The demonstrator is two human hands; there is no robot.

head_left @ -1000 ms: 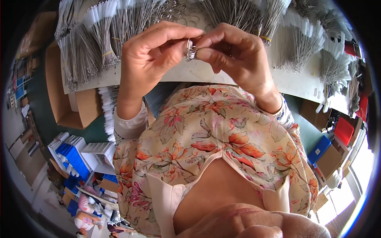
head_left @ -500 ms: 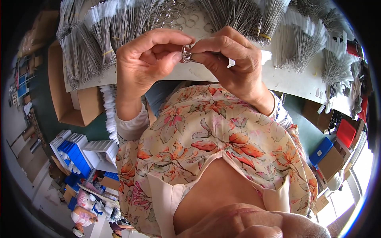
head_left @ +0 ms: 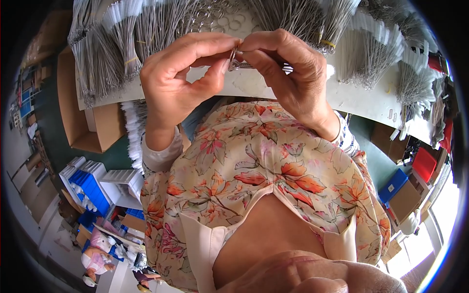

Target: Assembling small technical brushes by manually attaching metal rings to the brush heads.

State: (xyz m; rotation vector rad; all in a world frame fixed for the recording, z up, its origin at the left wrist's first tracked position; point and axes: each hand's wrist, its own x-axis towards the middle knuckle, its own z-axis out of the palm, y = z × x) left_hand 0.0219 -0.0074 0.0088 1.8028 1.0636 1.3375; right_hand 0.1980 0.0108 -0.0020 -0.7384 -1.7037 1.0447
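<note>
Above the near edge of the table, both hands meet at a small metal ring [head_left: 233,59]. My left hand [head_left: 176,73] pinches the ring's left side between thumb and fingertips. My right hand [head_left: 295,73] is closed at the ring's right side, its index fingertip and thumb close together. Thin wire stems [head_left: 245,65] with looped ends run from the ring into my right hand, which covers most of their length. Whether the loops are threaded on the ring cannot be made out. Past the hands, more loose metal rings [head_left: 222,19] lie in a pile.
Bundles of thin wire brushes [head_left: 105,58] with white ends cover the table's [head_left: 347,100] left side, and more bundles [head_left: 364,53] lie on the right. A cardboard box [head_left: 100,127] stands on the floor at left, near blue and white crates [head_left: 93,188]. Another person [head_left: 97,259] is behind.
Both hands have shifted slightly, with the right fingers a little higher. The ring has turned and tilted between the fingertips. The ring stays pinched.
</note>
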